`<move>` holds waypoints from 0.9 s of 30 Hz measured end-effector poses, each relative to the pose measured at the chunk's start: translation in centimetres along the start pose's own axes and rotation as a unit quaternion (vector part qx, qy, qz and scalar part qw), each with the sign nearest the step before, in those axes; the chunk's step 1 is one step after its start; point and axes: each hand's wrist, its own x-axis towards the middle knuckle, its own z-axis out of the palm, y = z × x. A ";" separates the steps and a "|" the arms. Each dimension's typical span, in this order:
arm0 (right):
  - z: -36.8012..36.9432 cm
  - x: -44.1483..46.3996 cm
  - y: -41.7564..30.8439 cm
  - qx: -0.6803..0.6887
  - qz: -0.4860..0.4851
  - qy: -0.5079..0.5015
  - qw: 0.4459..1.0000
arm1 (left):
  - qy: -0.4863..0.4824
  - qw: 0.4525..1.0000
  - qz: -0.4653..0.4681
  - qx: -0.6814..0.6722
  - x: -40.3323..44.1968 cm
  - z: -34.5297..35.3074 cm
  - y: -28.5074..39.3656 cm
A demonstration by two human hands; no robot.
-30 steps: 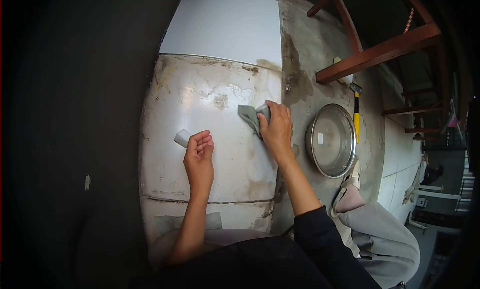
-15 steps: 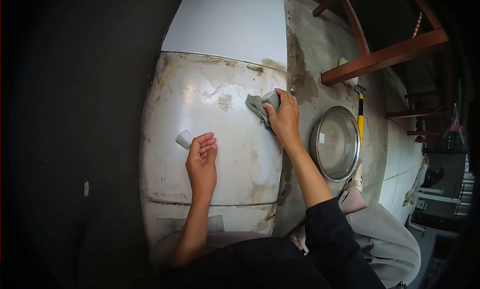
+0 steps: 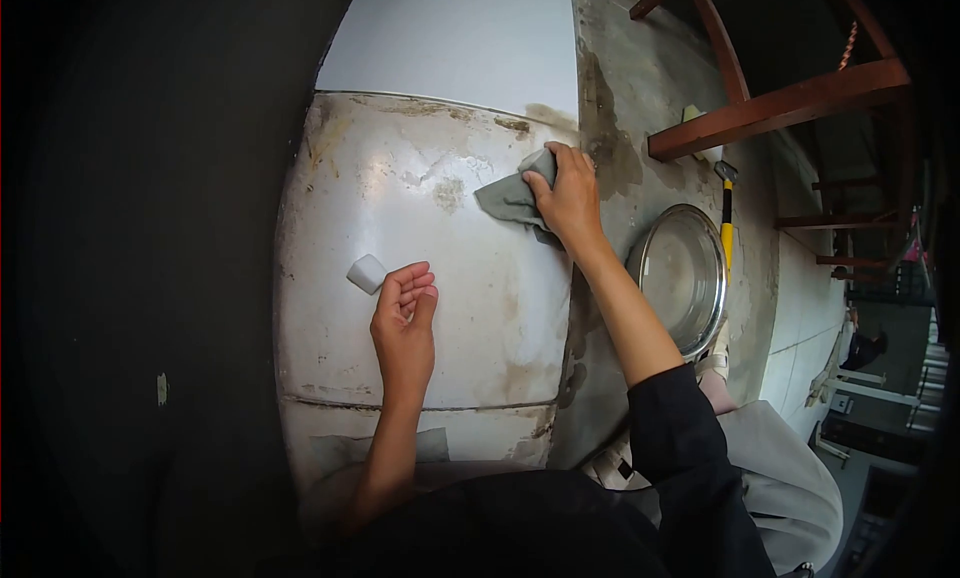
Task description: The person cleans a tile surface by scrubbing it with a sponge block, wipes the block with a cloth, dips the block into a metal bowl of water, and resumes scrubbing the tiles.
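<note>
My right hand (image 3: 572, 193) grips a grey-green cloth (image 3: 512, 200) folded round a pale block (image 3: 540, 164), near the right edge of a stained white tile (image 3: 450, 308). One loose flap of the cloth spreads to the left over the tile. My left hand (image 3: 404, 308) is palm up with its fingers loosely curled and apart, and nothing shows in it. Just beyond its fingertips, to the left, a small white block (image 3: 367, 274) lies on the tile.
A metal basin (image 3: 682, 278) stands on the concrete to the right. Beside it lies a yellow-and-black handled scraper (image 3: 727, 208). Reddish wooden furniture (image 3: 780, 108) reaches in from the upper right. A grey cloth piece (image 3: 432, 445) lies near my left forearm.
My right hand has moved up, away from my body, with the cloth, whose loose flap now spreads wider to the left. My left hand has barely moved.
</note>
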 end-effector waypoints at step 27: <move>0.4 6.5 1.1 -0.094 0.019 -0.058 0.994 | -0.021 0.999 -0.032 0.015 -0.6 -0.4 0.9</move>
